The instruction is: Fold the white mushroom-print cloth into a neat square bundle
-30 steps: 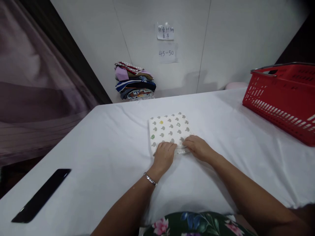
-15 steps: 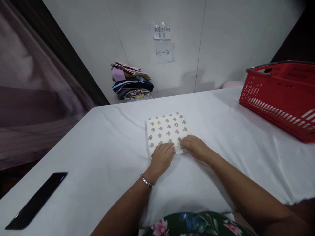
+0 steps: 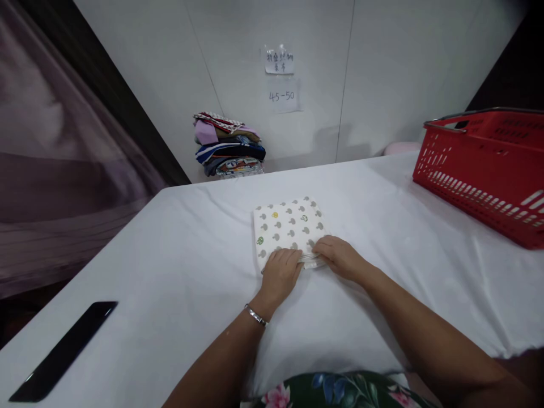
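Observation:
A white cloth [image 3: 289, 226] printed with grey mushroom-like shapes, plus a few green and yellow ones, lies folded into a thick, layered square on the white-covered table. My left hand [image 3: 281, 272] grips its near edge toward the left, a metal bracelet on the wrist. At the near right corner, my right hand [image 3: 339, 256] has its fingers closed on the same edge, thumb underneath or hidden. Between the two hands the stacked layers of the fold show. Both thumbs are mostly out of sight.
A red plastic basket [image 3: 480, 175] stands at the table's right side. Beyond the far edge is a pile of folded fabrics [image 3: 229, 144] against the wall. A dark flat panel [image 3: 63, 351] lies at the near left. Two paper signs [image 3: 283, 95] hang on the wall.
Both hands keep their hold on the cloth's near edge, almost unmoved. The whole view has shifted very slightly.

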